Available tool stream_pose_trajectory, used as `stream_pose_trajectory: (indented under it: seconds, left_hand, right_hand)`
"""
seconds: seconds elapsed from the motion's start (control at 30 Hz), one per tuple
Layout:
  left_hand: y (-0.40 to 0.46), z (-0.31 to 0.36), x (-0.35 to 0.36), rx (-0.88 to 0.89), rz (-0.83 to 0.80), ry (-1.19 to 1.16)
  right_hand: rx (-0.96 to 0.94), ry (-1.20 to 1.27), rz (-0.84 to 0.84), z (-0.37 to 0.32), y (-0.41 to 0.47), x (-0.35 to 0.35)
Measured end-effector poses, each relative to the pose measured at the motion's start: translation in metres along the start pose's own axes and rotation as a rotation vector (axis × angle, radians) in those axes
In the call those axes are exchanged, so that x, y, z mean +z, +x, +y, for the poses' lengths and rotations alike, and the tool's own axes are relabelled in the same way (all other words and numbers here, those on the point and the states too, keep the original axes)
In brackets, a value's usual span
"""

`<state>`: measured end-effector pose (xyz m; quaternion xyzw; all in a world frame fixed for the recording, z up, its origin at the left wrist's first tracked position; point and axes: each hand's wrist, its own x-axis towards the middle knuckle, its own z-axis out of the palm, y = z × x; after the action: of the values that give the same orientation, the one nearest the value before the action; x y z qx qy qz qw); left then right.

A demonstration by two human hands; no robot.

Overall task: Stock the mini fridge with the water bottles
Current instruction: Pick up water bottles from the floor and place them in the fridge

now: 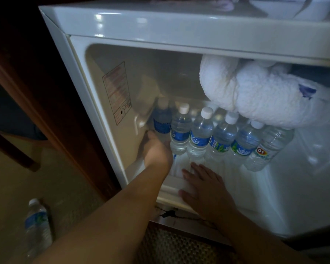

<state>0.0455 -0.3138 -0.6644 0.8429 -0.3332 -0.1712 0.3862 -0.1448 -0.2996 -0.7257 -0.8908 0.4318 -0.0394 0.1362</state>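
The left hand (155, 147) grips the leftmost water bottle (161, 119), seating it in the mini fridge (80, 77); the right hand (202, 185) rests flat, fingers released. Next, the floor bottle (37, 225) at lower left likely needs fetching.

Inside the open mini fridge (80, 77), the left hand (154, 147) grips the base of a blurred water bottle (161, 119) at the left end of a row of bottles (223, 136). The right hand (204, 187) rests flat on the fridge's front ledge (171, 189). A white towel (255, 96) sits above; another bottle (37, 225) lies on the floor.
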Motion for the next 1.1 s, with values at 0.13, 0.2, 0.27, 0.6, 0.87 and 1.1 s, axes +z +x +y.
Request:
stream_pose_trajectory:
  seconds: [0.13, 0.2, 0.27, 0.6, 0.87, 1.1]
  left_hand:
    - [-0.001, -0.002, -0.004, 0.007, -0.008, -0.001]
    - [-0.009, -0.002, -0.008, 0.012, -0.014, 0.066]
    - [-0.023, -0.002, -0.018, 0.028, -0.029, 0.216]
    - [-0.121, -0.050, -0.196, 0.368, -0.538, 0.342]
    - [-0.188, -0.185, -0.352, -0.049, -0.032, 0.356]
    - [-0.197, -0.299, -0.402, -0.546, 0.418, 0.274]
  right_hand:
    - [0.012, 0.002, -0.018, -0.002, 0.000, -0.004]
    - [0.016, 0.017, -0.023, -0.003, -0.001, -0.005]
    - [0.018, 0.033, -0.017, -0.004, -0.002, -0.007]
    - [0.060, 0.053, 0.040, -0.006, 0.000, -0.001]
    - [-0.619, 0.166, 0.302, -0.126, -0.020, -0.015]
    - [-0.728, 0.093, -0.297, -0.302, 0.005, 0.030]
